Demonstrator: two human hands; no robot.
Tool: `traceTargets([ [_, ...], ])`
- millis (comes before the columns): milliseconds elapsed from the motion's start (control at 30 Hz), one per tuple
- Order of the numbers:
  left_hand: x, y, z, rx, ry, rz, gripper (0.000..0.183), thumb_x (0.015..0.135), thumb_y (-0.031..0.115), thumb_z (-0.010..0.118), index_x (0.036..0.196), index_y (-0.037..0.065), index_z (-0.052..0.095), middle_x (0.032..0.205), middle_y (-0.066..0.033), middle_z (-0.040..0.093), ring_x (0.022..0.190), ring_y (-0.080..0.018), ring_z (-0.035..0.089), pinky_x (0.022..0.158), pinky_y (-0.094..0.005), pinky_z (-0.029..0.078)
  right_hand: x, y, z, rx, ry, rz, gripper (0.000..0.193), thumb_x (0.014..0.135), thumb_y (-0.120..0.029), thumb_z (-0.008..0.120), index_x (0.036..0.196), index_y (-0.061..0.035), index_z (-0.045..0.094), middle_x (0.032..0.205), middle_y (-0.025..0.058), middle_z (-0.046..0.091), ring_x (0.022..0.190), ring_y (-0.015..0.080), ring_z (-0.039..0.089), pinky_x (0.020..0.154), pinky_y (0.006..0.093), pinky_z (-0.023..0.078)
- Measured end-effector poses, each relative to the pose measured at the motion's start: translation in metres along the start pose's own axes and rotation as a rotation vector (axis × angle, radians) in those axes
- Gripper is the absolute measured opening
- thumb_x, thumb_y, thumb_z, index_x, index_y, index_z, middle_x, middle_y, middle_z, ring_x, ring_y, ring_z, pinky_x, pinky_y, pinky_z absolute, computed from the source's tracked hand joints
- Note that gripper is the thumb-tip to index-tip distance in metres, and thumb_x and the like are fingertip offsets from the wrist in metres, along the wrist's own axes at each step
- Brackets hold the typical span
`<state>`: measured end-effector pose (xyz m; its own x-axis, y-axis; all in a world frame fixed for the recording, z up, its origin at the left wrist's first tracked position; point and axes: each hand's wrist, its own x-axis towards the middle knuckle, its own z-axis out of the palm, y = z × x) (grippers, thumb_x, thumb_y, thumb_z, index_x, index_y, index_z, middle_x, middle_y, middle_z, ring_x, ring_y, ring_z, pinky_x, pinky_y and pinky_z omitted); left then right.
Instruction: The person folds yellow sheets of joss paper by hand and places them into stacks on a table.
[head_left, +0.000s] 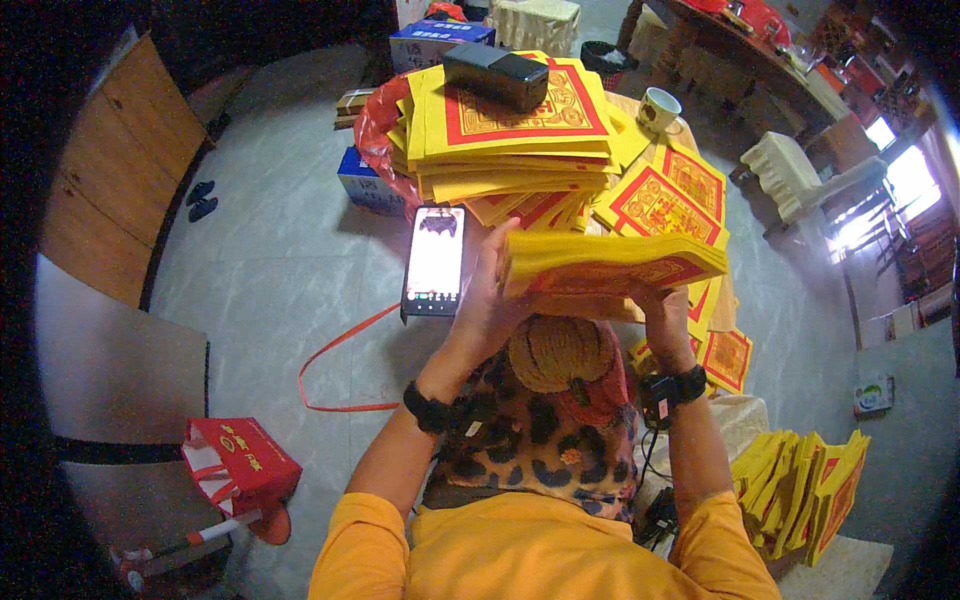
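Between both hands, above my lap, I hold a bent wad of yellow joss paper [612, 262] with red print. My left hand [488, 295] grips its left end, and my right hand [662, 312] grips its lower right side. Just beyond stands a tall stack of joss paper [515, 160], with a black box-shaped device [495, 76] lying on top. Loose printed sheets [660, 210] spread to the right of the stack, near a white patterned mug [659, 110]. Beside my left hand a phone [435, 262] with a lit screen stands tilted.
Folded yellow paper bundles [800, 490] stand in a row at my lower right. A red bag [240, 466] is on the floor at left. Red plastic [378, 130] and blue boxes [372, 182] flank the stack. An orange strap [318, 355] hangs below the phone.
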<state>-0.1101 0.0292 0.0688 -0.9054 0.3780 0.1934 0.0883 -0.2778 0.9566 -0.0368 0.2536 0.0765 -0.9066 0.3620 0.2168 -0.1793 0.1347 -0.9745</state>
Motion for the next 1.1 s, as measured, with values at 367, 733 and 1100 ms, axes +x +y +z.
traceTargets([
  [367,0.004,0.01,-0.015,0.325,-0.253,0.268,0.047,0.078,-0.002,0.073,0.122,0.004,0.059,0.117,-0.0075,0.065,0.103,-0.0202,0.062,0.092,-0.0314,0.049,0.0,0.015,-0.007,0.205,-0.078,0.075,0.037,0.088,-0.002,0.061,0.125,-0.0053,0.053,0.117,0.0058,0.063,0.107,0.0185,0.058,0.093,0.0335,0.047],
  [733,0.003,-0.004,-0.017,-0.118,-0.24,-0.124,0.035,0.083,0.001,0.071,0.118,0.003,0.063,0.112,-0.0002,0.066,0.101,-0.0122,0.06,0.089,-0.0304,0.051,0.008,0.056,-0.015,0.375,-0.215,0.067,0.046,0.087,0.0,0.062,0.131,-0.0047,0.049,0.127,0.0055,0.058,0.114,0.0195,0.055,0.094,0.0353,0.048],
  [1100,0.012,-0.038,-0.022,-0.003,-0.324,-0.066,0.032,0.085,0.0,0.07,0.116,0.003,0.064,0.11,0.0031,0.063,0.099,-0.0104,0.056,0.087,-0.0281,0.05,0.007,-0.009,-0.027,-0.119,-0.031,-0.15,0.077,0.082,-0.016,0.076,0.144,-0.0081,0.032,0.14,0.0075,0.047,0.128,0.021,0.046,0.107,0.0393,0.038],
])
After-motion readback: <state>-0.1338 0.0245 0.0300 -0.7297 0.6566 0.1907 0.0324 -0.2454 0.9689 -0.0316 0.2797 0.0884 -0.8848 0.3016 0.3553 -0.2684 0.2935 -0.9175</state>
